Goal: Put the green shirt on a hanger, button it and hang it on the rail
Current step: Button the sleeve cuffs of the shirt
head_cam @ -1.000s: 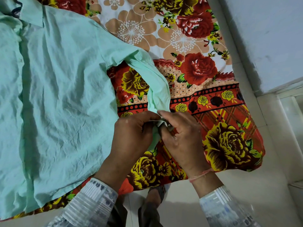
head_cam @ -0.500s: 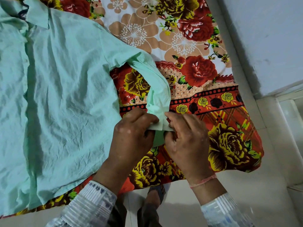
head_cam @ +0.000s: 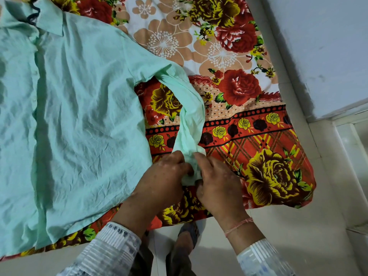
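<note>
The pale green shirt [head_cam: 79,108] lies flat and front up on a floral bedsheet, collar at the top left. A dark hanger hook [head_cam: 32,15] pokes out at the collar. The shirt's right-hand sleeve [head_cam: 191,116] curves down toward me. My left hand [head_cam: 159,180] and my right hand [head_cam: 217,182] meet at the sleeve's cuff [head_cam: 190,174], each pinching its fabric between thumb and fingers. The cuff's button is hidden by my fingers.
The flowered bedsheet [head_cam: 264,172] covers the bed and ends at its corner on the right. A pale wall [head_cam: 318,46] and tiled floor [head_cam: 298,236] lie beyond. My feet [head_cam: 187,236] stand at the bed's near edge.
Both hands stay on the cuff, their fingers shifting slightly on the fabric. The view has drifted, so more of the collar shows.
</note>
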The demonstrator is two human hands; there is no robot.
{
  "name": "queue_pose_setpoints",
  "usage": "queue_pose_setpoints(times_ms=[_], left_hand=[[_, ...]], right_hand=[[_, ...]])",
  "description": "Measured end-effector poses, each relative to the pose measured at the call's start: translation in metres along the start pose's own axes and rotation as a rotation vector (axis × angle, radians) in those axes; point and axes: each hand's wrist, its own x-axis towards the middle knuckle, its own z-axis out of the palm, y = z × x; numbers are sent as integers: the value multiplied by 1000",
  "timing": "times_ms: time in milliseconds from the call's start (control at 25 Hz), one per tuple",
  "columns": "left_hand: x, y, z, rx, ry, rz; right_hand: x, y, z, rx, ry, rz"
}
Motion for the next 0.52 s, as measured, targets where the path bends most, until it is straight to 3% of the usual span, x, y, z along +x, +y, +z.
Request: queue_pose_setpoints(times_ms=[80,280,520], left_hand=[[-8,-5,-1,-140,-164,-56],[-18,-6,-9,-338,243,-239],[-29,-13,-29,-408,397,-321]], right_hand=[[-5,2,1,110,-123,11],[-7,5,-4,306,124,184],[4,-6,-18,406,365,252]])
